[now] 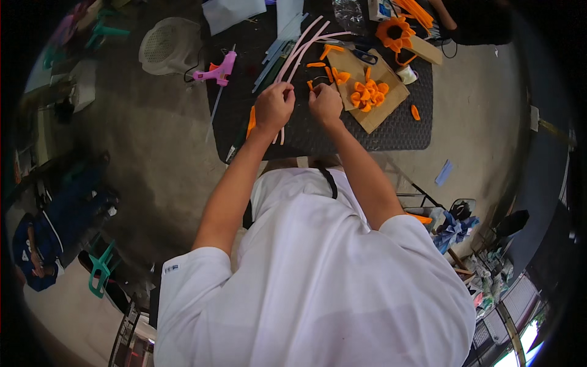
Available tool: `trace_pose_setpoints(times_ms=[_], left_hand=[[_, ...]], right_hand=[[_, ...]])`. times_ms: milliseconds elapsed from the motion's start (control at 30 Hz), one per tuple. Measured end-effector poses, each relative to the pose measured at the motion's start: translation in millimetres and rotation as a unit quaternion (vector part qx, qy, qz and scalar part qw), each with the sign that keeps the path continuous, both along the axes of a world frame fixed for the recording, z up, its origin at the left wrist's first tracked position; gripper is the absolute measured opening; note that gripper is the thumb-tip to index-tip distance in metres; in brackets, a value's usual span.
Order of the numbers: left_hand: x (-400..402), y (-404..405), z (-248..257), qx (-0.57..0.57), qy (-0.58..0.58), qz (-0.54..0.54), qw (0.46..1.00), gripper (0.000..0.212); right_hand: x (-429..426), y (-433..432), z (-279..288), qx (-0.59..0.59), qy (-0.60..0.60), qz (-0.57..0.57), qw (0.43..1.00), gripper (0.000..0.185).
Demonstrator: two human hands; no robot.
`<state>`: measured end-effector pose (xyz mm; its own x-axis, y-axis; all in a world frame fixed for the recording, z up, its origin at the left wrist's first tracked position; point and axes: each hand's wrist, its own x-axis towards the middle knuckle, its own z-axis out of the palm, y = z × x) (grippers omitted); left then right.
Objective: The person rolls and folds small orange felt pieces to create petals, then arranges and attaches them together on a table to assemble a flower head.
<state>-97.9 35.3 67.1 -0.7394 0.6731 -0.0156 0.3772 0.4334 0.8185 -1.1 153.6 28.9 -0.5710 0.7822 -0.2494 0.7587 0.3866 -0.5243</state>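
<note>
My right hand [326, 104] pinches a small orange fuzzy piece [310, 85], and a thin pale strand curves above its fingers. My left hand [274, 106] is closed at the fingertips, over pink pipe-cleaner-like stems [298, 54]; whether anything is between those fingertips is too small to tell. To the right, a cluster of orange looped petals [368, 95] rests on a piece of cardboard [379, 115]. Loose orange pieces lie near it, one of them a folded petal [340, 75]. A finished-looking orange flower with a dark centre [394, 34] is farther back.
A pink glue gun [219, 69] stands at the left of the black woven-pattern table [316, 137]. Scissors [364, 56] and a white spool [407, 75] are at the right. A white plastic stool [168, 46] is beyond the left edge. Another person's arm [444, 14] shows at upper right.
</note>
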Motion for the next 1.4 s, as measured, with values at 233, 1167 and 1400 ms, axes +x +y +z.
trace_pose_setpoints(times_ms=[233,1167,1400], left_hand=[[-16,87,-38,-0.015,0.138,-0.038,0.99,0.013],[64,23,67,0.022,-0.32,-0.002,0.947,0.015],[77,13,70,0.162,-0.444,0.119,0.873,0.013]], right_hand=[[36,-1,5,-0.035,0.085,-0.002,0.996,0.014],[78,45,102,-0.395,0.24,-0.052,0.885,0.022],[86,32,102,-0.424,0.343,-0.089,0.833,0.02]])
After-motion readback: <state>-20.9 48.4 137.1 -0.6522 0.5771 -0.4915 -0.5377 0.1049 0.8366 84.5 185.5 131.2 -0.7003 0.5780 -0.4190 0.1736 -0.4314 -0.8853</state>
